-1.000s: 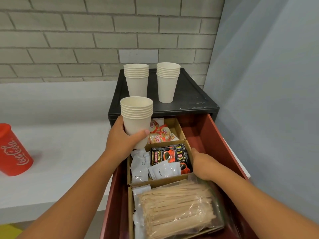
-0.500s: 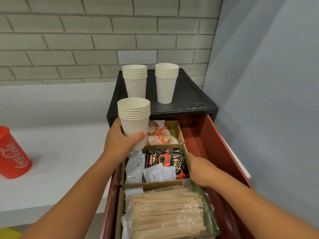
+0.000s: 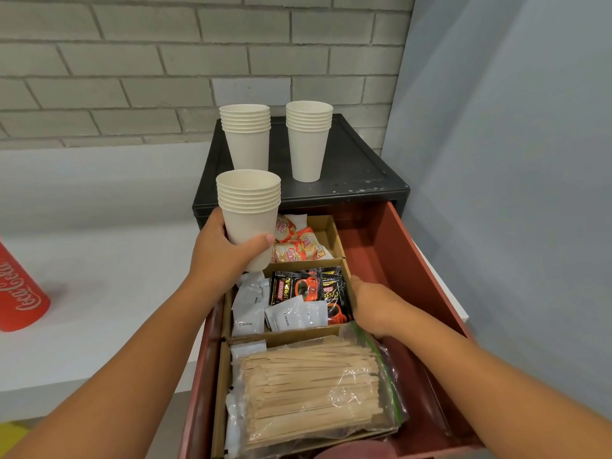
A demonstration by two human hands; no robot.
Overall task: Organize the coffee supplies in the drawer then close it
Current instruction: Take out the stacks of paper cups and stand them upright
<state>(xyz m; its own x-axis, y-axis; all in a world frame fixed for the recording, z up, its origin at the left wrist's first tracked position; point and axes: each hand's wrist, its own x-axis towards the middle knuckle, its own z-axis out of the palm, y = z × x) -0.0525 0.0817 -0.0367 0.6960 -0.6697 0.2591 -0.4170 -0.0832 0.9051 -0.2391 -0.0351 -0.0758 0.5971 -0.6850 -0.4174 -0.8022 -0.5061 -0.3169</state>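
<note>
Since a second ago the cardboard tray point(image 3: 291, 337) is being slid left in the drawer point(image 3: 381, 253) by the right hand point(image 3: 374, 306), fingers hidden, grip untellable. The cup stack point(image 3: 248, 207) is being gripped by the left hand point(image 3: 222, 256) above the far-left compartment point(image 3: 326, 231); if it is left standing there, the closing drawer could be jammed. Mouth up, long axis vertical.

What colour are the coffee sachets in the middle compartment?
The coffee sachets are black with red cup graphics and lettering; the head view shows them best.
</note>
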